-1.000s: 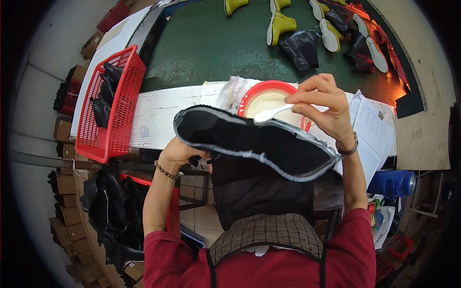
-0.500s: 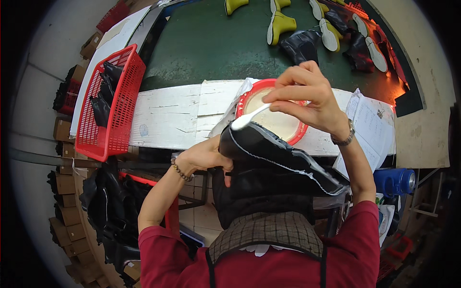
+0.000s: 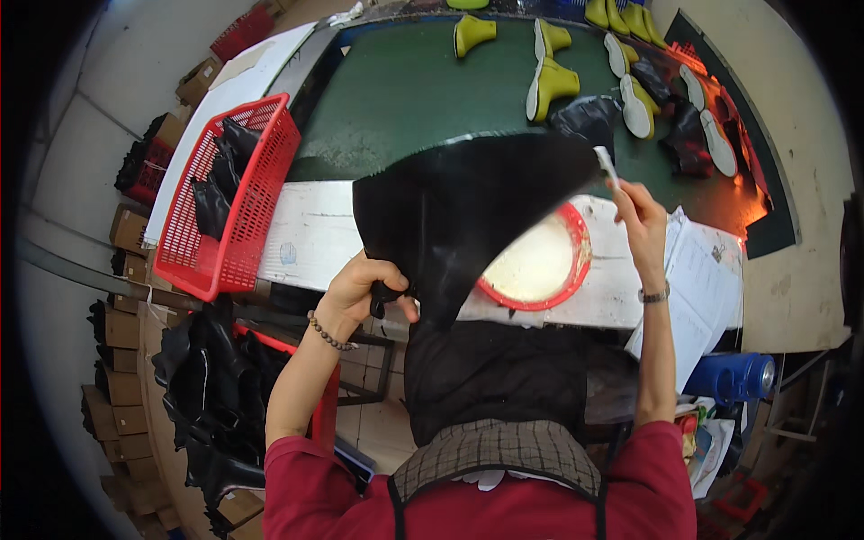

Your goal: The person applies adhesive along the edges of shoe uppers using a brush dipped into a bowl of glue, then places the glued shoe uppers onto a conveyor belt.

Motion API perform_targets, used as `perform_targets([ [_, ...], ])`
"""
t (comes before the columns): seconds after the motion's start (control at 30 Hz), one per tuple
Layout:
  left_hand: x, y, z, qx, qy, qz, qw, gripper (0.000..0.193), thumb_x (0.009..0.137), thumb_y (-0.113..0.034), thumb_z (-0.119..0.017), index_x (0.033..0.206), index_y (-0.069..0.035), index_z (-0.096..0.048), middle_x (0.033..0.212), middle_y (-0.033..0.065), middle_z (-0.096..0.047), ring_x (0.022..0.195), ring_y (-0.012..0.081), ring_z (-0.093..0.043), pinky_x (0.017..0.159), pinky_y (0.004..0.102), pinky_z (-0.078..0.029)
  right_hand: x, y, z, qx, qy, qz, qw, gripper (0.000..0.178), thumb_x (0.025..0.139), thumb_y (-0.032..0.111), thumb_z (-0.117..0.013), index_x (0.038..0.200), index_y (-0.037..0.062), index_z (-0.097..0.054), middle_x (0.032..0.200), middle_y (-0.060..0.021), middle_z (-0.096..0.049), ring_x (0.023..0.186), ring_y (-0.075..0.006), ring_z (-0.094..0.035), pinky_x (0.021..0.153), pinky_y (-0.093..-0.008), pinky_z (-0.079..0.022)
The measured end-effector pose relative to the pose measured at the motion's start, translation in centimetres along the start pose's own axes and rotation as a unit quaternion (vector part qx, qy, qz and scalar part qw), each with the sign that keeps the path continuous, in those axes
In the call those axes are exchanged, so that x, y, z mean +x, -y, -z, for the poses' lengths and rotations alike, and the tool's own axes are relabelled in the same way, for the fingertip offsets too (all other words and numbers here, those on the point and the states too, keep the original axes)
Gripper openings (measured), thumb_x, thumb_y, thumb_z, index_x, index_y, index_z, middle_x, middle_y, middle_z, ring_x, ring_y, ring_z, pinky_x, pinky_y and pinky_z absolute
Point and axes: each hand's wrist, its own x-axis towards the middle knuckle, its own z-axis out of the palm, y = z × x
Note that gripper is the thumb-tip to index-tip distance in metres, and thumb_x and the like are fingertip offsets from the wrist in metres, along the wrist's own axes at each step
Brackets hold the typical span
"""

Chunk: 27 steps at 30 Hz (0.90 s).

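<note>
My left hand (image 3: 362, 292) grips a black leather boot upper (image 3: 459, 202) by its lower left part, with the thumb in front. The upper is raised over the white board, its broad dark face toward me. In my right hand (image 3: 643, 223) is a slim white brush (image 3: 606, 166), pinched by the fingers; its tip is at the upper's far right edge. The bristles do not show clearly. Below the upper stands a red bowl (image 3: 583, 259) of creamy white liquid (image 3: 533, 268), partly covered by the upper.
A red basket (image 3: 236, 236) with black uppers stands left. Yellow boots (image 3: 553, 88) with pale soles lie on the green belt (image 3: 387, 99), near an orange glow. Papers (image 3: 688, 279) and a blue jug (image 3: 724, 375) are at right. More black uppers (image 3: 211, 396) hang lower left.
The upper has been lifted and turned, its broad face now showing in place of the white-lined edge. My right hand has moved right with the brush, away from above the bowl.
</note>
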Motion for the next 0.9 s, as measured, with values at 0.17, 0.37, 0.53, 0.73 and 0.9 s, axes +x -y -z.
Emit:
perform_targets([
  [0.17, 4.8, -3.0, -2.0, -0.059, -0.032, -0.053, 0.996, 0.017, 0.078, 0.009, -0.062, 0.092, 0.010, -0.070, 0.096, 0.0233, -0.075, 0.074, 0.0379, -0.075, 0.060, 0.0472, -0.068, -2.2, -7.2, 0.8, 0.119, -0.157, -0.134, 0.971, 0.030, 0.108, 0.029, -0.057, 0.109, 0.0000, -0.066, 0.069, 0.0022, -0.054, 0.049, -0.0035, -0.046, 0.042, -0.0215, -0.039],
  [0.37, 18.8, -7.8, -4.3, -0.029, -0.073, -0.038, 0.996, 0.006, 0.090, 0.002, -0.064, 0.084, 0.003, -0.066, 0.092, 0.0137, -0.069, 0.087, 0.0277, -0.072, 0.085, 0.0463, -0.068, -2.9, -8.1, -1.6, 0.106, -0.223, -0.150, 0.957, 0.022, 0.105, 0.023, -0.064, 0.109, 0.0015, -0.067, 0.070, 0.0042, -0.056, 0.049, -0.0011, -0.043, 0.041, -0.0202, -0.031],
  [0.53, 35.9, -9.2, -9.8, -0.026, -0.020, -0.040, 0.999, 0.012, 0.090, 0.002, -0.068, 0.098, 0.007, -0.061, 0.107, 0.0171, -0.065, 0.096, 0.0322, -0.070, 0.086, 0.0439, -0.068, -3.2, -7.8, -1.1, 0.109, -0.245, -0.164, 0.949, 0.019, 0.105, 0.019, -0.064, 0.109, 0.0007, -0.068, 0.069, 0.0052, -0.055, 0.052, -0.0011, -0.044, 0.044, -0.0199, -0.032],
  [0.73, 54.2, -6.9, -12.3, -0.028, 0.010, -0.141, 0.990, 0.046, 0.090, 0.005, -0.071, 0.130, -0.008, -0.050, 0.119, 0.0126, -0.064, 0.107, 0.0301, -0.067, 0.093, 0.0565, -0.062, -3.2, -7.4, -1.6, 0.084, -0.235, -0.203, 0.947, 0.018, 0.105, 0.017, -0.063, 0.108, 0.0007, -0.068, 0.069, 0.0058, -0.055, 0.054, -0.0004, -0.043, 0.047, -0.0191, -0.032],
  [0.9, 58.6, -9.3, -5.5, 0.535, -0.280, -0.451, 0.657, 0.096, 0.070, 0.000, -0.070, 0.154, 0.008, -0.024, 0.147, 0.0348, -0.045, 0.135, 0.0459, -0.050, 0.114, 0.0424, -0.042, -2.6, -5.6, -4.0, 0.145, -0.174, -0.196, 0.954, 0.017, 0.108, 0.018, -0.058, 0.108, 0.0039, -0.067, 0.068, 0.0072, -0.049, 0.053, -0.0001, -0.037, 0.046, -0.0190, -0.028],
])
